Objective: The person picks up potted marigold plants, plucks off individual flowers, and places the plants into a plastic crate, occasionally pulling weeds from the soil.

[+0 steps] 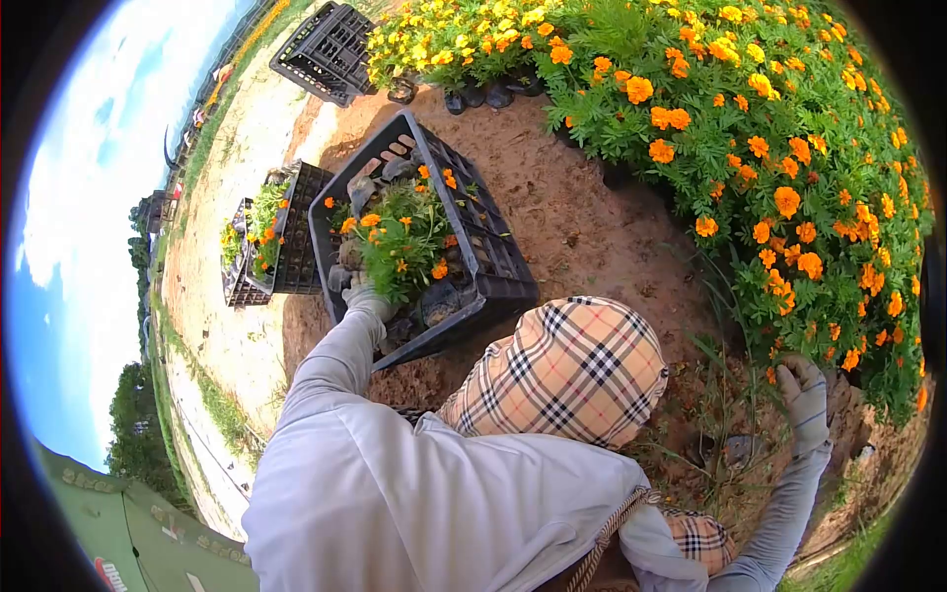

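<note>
A: Checked hat nearest. Left hand?
B: In the black crate among potted marigolds; its grip I cannot tell. Right hand lies open beside the flower bed.
A: Step?
B: Probably handling one pot; next needs a firm hold.
</note>
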The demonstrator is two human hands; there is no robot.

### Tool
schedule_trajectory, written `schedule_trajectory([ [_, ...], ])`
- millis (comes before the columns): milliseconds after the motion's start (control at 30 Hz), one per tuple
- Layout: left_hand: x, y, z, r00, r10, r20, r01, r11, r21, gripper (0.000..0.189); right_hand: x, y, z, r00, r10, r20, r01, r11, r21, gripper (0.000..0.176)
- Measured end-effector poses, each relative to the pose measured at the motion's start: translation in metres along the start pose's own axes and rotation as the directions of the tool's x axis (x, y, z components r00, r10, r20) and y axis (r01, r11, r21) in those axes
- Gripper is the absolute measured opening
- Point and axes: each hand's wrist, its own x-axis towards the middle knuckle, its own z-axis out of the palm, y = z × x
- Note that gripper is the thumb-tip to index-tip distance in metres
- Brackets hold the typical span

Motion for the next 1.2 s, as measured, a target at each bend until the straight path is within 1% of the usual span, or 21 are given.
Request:
schedule_trajectory([
  [67,-0.002,0.021,-0.012,0.991,-0.096,0.093,0.099,0.994,-0.034,0.074,0.0,-0.006,0.007,0.989,0.082,0.122,-0.115,0.949,0.295,0.018],
  [100,-0.008,0.022,-0.026,0.992,0.024,0.122,-0.023,1.0,-0.013,0.086,-0.008,-0.007,0.005,0.978,0.131,0.162,-0.189,0.887,0.422,0.021],
  [133,-0.039,0.039,-0.072,0.996,0.041,0.081,-0.045,0.998,0.051,0.09,-0.015,0.001,-0.001,0.956,0.187,0.226,-0.272,0.853,0.445,0.024],
  [167,-0.052,0.042,-0.08,0.997,-0.053,-0.062,0.045,0.991,-0.126,0.087,-0.023,0.012,-0.007,0.929,0.251,0.273,-0.358,0.803,0.476,0.027],
  [200,-0.053,0.04,-0.069,0.967,-0.007,-0.255,-0.072,0.951,-0.302,0.085,-0.031,0.021,-0.013,0.918,0.25,0.309,-0.359,0.854,0.375,0.027],
  [300,-0.022,0.038,0.007,0.952,0.115,-0.285,-0.125,0.992,-0.017,0.069,-0.046,0.033,-0.028,0.813,0.418,0.406,-0.433,0.9,-0.061,0.034],
  [333,-0.019,0.054,-0.003,0.988,0.13,-0.079,-0.116,0.98,0.159,0.066,-0.053,0.066,-0.021,0.793,0.485,0.368,-0.463,0.873,-0.152,0.045],
  [367,0.008,0.044,0.017,0.971,0.197,-0.139,-0.176,0.973,0.148,0.061,-0.058,0.117,-0.004,0.841,0.454,0.294,-0.34,0.867,-0.365,0.037],
  [433,0.032,0.048,0.005,0.971,0.222,-0.092,-0.207,0.967,0.151,0.062,-0.057,0.11,-0.009,0.756,0.633,0.166,-0.539,0.747,-0.39,0.037],
  [600,0.061,0.054,-0.074,0.921,0.269,0.282,-0.369,0.836,0.407,0.066,-0.03,0.178,0.003,0.714,0.575,-0.399,-0.623,0.782,0.011,0.034],
  [700,0.051,0.069,-0.155,0.76,0.209,0.616,-0.602,0.584,0.544,0.068,0.006,0.176,-0.003,0.649,0.642,-0.408,-0.694,0.719,0.029,0.041],
  [733,0.04,0.084,-0.186,0.758,0.252,0.602,-0.619,0.568,0.542,0.068,0.01,0.173,-0.004,0.601,0.654,-0.459,-0.711,0.7,0.067,0.048],
  [800,0.002,0.139,-0.254,0.867,0.487,0.104,-0.497,0.836,0.233,0.031,0.019,0.168,-0.002,0.516,0.662,-0.543,-0.729,0.673,0.127,0.063],
  [833,-0.064,0.192,-0.295,0.826,0.56,-0.067,-0.563,0.813,-0.149,0.032,0.026,0.169,-0.002,0.483,0.658,-0.578,-0.732,0.666,0.146,0.07],
  [867,-0.03,0.208,-0.281,0.707,0.665,-0.24,-0.681,0.549,-0.485,0.035,0.035,0.172,-0.004,0.519,0.657,-0.547,-0.693,0.698,0.18,0.076],
  [900,-0.073,0.246,-0.303,0.557,0.753,-0.35,-0.829,0.483,-0.281,0.035,0.053,0.188,0.003,0.526,0.651,-0.547,-0.667,0.715,0.21,0.078],
  [933,-0.144,0.281,-0.331,0.212,0.85,-0.482,-0.945,0.303,0.12,0.039,0.062,0.196,0.003,0.568,0.7,-0.433,-0.634,0.707,0.312,0.079],
  [1000,-0.236,0.322,-0.349,0.037,0.868,-0.496,-0.996,0.074,0.055,0.044,0.062,0.182,-0.003,0.556,0.774,-0.303,-0.688,0.634,0.355,0.079],
  [1067,-0.277,0.331,-0.35,0.027,0.959,-0.284,-0.981,-0.03,-0.192,0.047,0.051,0.165,-0.016,0.564,0.764,-0.313,-0.727,0.639,0.252,0.077],
  [1133,-0.279,0.344,-0.339,-0.04,0.976,-0.214,-0.982,-0.078,-0.173,0.049,0.056,0.171,-0.017,0.552,0.758,-0.347,-0.759,0.629,0.169,0.067],
  [1200,-0.272,0.362,-0.321,-0.113,0.984,-0.141,-0.98,-0.134,-0.15,0.051,0.094,0.224,0.0,0.483,0.776,-0.406,-0.651,0.628,0.427,0.058],
])
